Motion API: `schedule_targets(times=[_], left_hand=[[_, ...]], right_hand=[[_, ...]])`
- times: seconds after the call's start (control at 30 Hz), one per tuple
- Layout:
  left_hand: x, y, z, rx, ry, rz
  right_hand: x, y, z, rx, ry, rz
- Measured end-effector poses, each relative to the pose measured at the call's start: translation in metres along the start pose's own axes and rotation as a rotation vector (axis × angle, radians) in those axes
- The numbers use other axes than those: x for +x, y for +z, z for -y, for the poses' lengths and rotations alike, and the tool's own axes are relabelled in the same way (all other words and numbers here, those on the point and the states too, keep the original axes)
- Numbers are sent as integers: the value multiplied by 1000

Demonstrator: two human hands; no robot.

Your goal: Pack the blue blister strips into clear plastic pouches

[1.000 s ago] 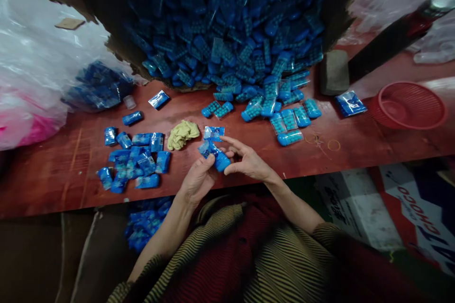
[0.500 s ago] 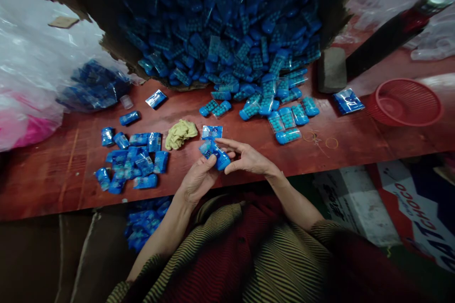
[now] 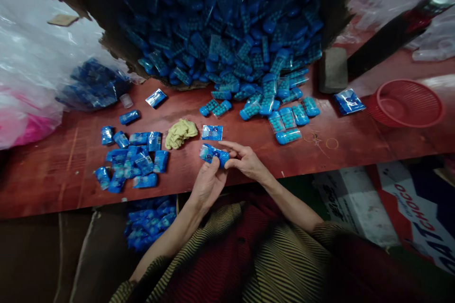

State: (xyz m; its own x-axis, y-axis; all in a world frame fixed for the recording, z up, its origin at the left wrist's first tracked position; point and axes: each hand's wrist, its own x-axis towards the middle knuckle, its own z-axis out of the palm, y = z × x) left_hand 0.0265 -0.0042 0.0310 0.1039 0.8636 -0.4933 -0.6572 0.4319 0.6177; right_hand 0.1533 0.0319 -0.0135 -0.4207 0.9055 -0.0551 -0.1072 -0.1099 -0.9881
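My left hand (image 3: 208, 184) grips a small blue-capped candy bottle (image 3: 209, 151) in a printed blue wrapper, its thumb pressed on the near side. The bottle lies roughly level, cap towards the right. My right hand (image 3: 249, 163) is at the capped end, thumb against it and some fingers behind; the index finger stretches out along the top. Just beyond the bottle a flat blue printed wrapper (image 3: 212, 132) rests on the red table (image 3: 199, 109). A crumpled yellow cloth (image 3: 180, 133) is to the left of it. Wrapped bottles (image 3: 131, 158) are gathered at the left.
A torn carton (image 3: 106, 42) spills a heap of unwrapped bottles (image 3: 227, 57) onto the table. At the right are several loose bottles (image 3: 287, 120), a hammer (image 3: 334, 70), a wrapper stack (image 3: 349, 102) and a red basket (image 3: 408, 104). More blue packs (image 3: 149, 222) sit below the table edge.
The bottle has turned from a slant to nearly level, and the wrapper now lies smoother around it. My left hand has shifted slightly right; my right thumb has closed onto the cap end.
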Motion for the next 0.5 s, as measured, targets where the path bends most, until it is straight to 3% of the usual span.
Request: schedule_targets(times=[0.2,0.27,0.4,0.5], left_hand=[[1,0,2,-106,-31,-48],[3,-4,0,-131,-59,-77],[5,-15,-4,-190,-142,-103],[4,-22,-5,-208,-126,-86]], right_hand=[[-3,14,-2,-160,-57,-237],[-2,14,-1,-105,-46,-209],[0,8,0,61,14,-16],[3,9,3,-7,46,3]])
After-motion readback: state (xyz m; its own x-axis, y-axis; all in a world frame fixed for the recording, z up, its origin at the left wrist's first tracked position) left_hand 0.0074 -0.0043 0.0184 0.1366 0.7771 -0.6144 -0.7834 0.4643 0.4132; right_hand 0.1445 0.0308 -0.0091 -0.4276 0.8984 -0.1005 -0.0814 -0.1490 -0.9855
